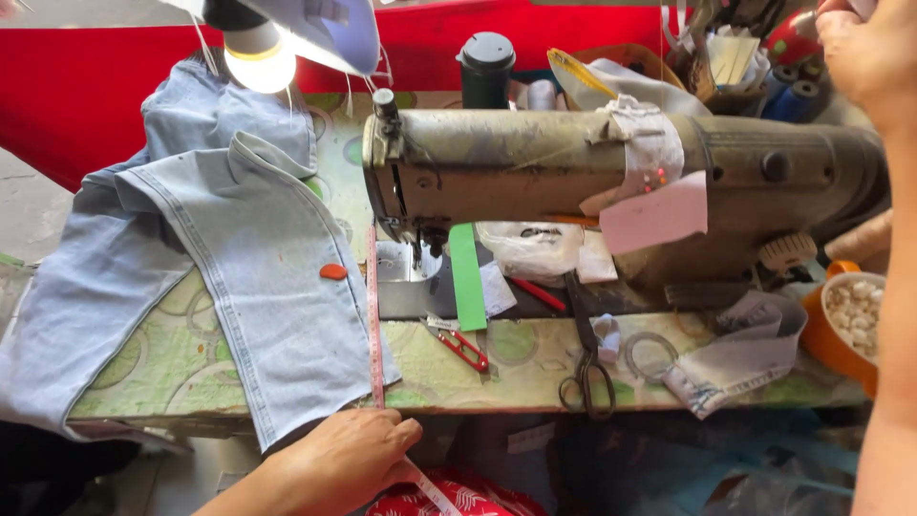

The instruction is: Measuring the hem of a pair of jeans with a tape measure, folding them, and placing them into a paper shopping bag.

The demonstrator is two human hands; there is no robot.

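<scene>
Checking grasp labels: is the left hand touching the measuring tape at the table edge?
Touching. The head view shows the left hand resting over the measuring tape, which emerges past its fingers.

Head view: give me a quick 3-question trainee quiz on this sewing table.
1. True or false: the left hand rests at the table's near edge on the measuring tape.
2. Which lies nearest the black scissors? A) orange tailor's chalk B) red thread snips C) orange bowl
3. What garment is spread left of the sewing machine?

Key
1. True; the tape runs along the edge of the jeans to that hand.
2. B.
3. Light blue denim jeans. The right hand is raised at the top right corner, away from them.
</scene>
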